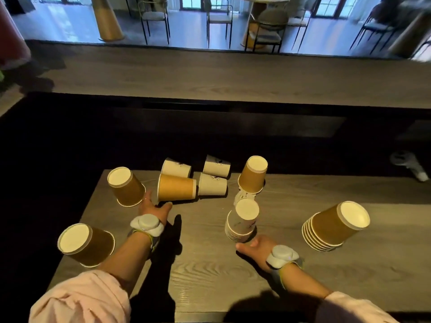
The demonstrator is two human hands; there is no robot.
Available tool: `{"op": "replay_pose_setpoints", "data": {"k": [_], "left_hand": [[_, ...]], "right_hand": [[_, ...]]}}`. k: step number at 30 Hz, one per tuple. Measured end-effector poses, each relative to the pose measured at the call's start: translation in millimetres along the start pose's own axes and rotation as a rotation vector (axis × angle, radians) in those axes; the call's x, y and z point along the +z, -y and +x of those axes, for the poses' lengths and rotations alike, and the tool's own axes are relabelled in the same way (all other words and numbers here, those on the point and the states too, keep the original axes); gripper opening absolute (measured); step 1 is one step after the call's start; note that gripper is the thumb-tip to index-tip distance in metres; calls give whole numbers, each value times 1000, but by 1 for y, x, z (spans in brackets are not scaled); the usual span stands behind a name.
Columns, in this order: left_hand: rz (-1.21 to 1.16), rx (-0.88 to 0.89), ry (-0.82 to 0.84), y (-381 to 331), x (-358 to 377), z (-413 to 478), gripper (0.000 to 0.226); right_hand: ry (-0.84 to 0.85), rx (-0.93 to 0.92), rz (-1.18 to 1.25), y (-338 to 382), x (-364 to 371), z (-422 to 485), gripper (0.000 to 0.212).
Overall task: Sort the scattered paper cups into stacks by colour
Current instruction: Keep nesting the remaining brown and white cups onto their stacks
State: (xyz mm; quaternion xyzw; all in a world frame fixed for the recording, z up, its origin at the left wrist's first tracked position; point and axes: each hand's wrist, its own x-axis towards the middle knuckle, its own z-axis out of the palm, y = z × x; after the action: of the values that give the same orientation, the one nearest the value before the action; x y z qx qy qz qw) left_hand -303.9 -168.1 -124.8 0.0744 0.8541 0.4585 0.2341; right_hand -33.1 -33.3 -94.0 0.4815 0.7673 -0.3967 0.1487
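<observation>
On the grey wooden table (210, 271) a stack of white cups (242, 221) stands upside down in the middle, and a stack of brown cups (335, 226) stands upside down at the right. Loose brown cups: one lying on its side (176, 187), upside-down ones at the left back (126, 186), right back (253, 174) and near left (85, 244). Three white cups (212, 184) lie on their sides at the back. My left hand (154, 207) reaches under the lying brown cup, fingers apart, touching it. My right hand (255, 247) is open just below the white stack.
The table's far edge runs right behind the lying cups, with a dark gap beyond it. A white object (408, 165) lies at the far right in the dark. A long wooden counter (233, 78) crosses farther back, with chairs (268, 29) behind.
</observation>
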Motion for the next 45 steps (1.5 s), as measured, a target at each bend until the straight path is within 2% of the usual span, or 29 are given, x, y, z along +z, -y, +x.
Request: {"op": "replay_pose_setpoints", "data": {"k": [2, 5, 9, 11, 12, 15, 17, 18, 21, 23, 26, 28, 30, 33, 36, 39, 42, 45], "left_hand": [[47, 37, 26, -3, 0, 11, 86], [80, 18, 67, -11, 1, 14, 88], [86, -61, 108, -15, -5, 5, 67], [-7, -159, 149, -13, -9, -11, 55], [-127, -216, 198, -11, -8, -21, 47], [-424, -360, 391, -7, -18, -46, 28], [-391, -342, 469, -6, -26, -48, 13], [-354, -308, 458, -8, -30, -46, 4], [-363, -252, 279, -13, -37, -26, 22], [-396, -201, 165, -18, -35, -11, 33], [-414, -155, 225, -35, -22, 5, 35], [-350, -104, 329, -44, -6, 3, 24], [-268, -75, 326, -47, 5, -5, 14], [-194, -114, 161, -34, 1, -4, 16], [-127, -122, -52, -21, -14, 12, 27], [-67, -81, -144, -18, -15, 22, 37], [64, -93, -31, -13, -9, 25, 69], [187, -79, 66, -5, -11, 30, 76]], "right_hand": [[105, 7, 28, 9, 7, -1, 43], [252, 48, 415, 29, 27, -5, 37], [371, 90, 695, 67, 52, 4, 27], [364, 129, 799, 89, 63, 9, 29], [353, 149, 877, 98, 68, 12, 34], [280, 240, 1178, 129, 78, 20, 69], [233, 250, 1325, 143, 79, 23, 75], [213, 242, 1353, 148, 79, 23, 74], [84, 142, 1305, 155, 77, 24, 67], [-71, 38, 1236, 155, 71, 26, 53], [-259, -112, 1153, 155, 56, 30, 38], [-209, -164, 1064, 161, 50, 33, 49], [-155, -109, 957, 169, 51, 36, 59], [-230, -20, 852, 169, 57, 38, 49], [-295, -76, 715, 168, 57, 40, 33], [-342, -175, 665, 181, 55, 43, 21], [-333, -149, 591, 186, 49, 45, 24], [-201, -1, 589, 178, 50, 47, 37]]}}
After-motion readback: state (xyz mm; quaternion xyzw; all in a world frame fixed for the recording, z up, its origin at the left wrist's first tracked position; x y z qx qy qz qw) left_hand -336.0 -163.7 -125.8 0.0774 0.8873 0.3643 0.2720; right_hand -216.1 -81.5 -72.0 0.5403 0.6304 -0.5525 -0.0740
